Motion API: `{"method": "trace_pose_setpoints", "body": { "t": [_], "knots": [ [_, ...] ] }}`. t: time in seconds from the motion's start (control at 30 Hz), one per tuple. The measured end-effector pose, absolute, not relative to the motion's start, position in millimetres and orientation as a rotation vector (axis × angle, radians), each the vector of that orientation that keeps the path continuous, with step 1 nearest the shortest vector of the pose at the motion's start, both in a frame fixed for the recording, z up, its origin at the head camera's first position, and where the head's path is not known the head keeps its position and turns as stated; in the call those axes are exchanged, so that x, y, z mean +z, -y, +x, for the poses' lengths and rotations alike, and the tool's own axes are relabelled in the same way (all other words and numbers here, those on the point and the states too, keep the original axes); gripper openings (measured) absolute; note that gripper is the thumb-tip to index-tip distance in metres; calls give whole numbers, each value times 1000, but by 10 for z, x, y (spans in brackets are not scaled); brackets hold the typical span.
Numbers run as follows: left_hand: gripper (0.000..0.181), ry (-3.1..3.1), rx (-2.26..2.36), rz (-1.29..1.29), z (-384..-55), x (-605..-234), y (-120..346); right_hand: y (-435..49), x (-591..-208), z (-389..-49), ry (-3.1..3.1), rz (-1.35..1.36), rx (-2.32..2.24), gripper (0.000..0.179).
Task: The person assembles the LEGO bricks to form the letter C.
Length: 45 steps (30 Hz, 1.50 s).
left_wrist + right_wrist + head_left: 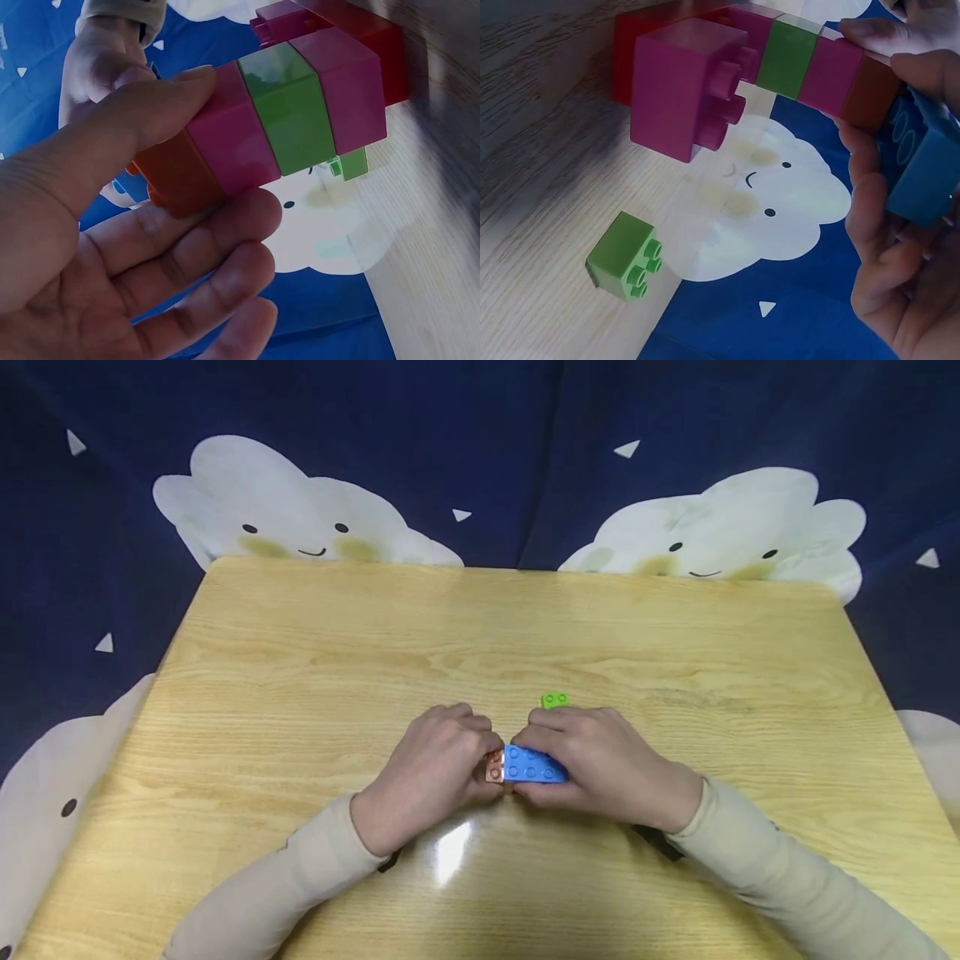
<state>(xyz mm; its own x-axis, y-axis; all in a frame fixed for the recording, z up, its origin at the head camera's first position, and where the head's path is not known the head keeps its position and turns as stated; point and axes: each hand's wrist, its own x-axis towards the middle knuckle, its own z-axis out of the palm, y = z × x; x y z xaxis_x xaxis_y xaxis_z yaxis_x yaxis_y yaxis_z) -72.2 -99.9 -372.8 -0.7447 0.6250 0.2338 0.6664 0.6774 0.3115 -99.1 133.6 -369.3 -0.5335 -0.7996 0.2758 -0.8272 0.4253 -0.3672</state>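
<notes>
A tower of toy bricks rises from a red brick (390, 52) on the table: pink, then a green brick (289, 109), a pink brick (232, 135) and an orange brick (494, 767). My left hand (438, 764) grips the tower near the top, thumb on the upper pink brick and fingertips beneath. In my right hand (603, 764) is a long blue brick (530, 764), pinched between thumb and fingers. Its left end meets the orange brick, and the rest juts out to the right. Whether the studs are pressed together I cannot tell.
A second pink brick (667, 90) stands beside the tower, on or against the red brick. Behind my right hand a small green brick (555, 699) sits alone on the wooden table (337, 635). A dark blue cloth (510, 443) with clouds hangs beyond the table's far edge.
</notes>
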Motion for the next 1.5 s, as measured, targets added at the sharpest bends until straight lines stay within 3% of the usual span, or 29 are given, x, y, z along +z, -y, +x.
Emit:
{"method": "trace_pose_setpoints", "body": {
  "t": [0.37, 0.67, 0.97, 1.27, 1.5],
  "knots": [
    [28, 2783, -599, -1068, -713, -3730, 988, -1382, -3756, -964, 2633, 1448, 777, 32],
    [27, 2779, -570, -1075, -688, -3724, 985, -1584, -3808, -1039, 2614, 1415, 920, 58],
    [27, 2785, -530, -1074, -684, -3705, 983, -1838, -3902, -1275, 2669, 1177, 1101, 32],
    [30, 2800, -545, -1069, -682, -3693, 983, -1912, -4010, -1467, 2778, 987, 1038, 19],
    [34, 2799, -543, -1074, -693, -3724, 976, -1896, -4096, -1553, 2905, 929, 931, 23]
  ]
}}
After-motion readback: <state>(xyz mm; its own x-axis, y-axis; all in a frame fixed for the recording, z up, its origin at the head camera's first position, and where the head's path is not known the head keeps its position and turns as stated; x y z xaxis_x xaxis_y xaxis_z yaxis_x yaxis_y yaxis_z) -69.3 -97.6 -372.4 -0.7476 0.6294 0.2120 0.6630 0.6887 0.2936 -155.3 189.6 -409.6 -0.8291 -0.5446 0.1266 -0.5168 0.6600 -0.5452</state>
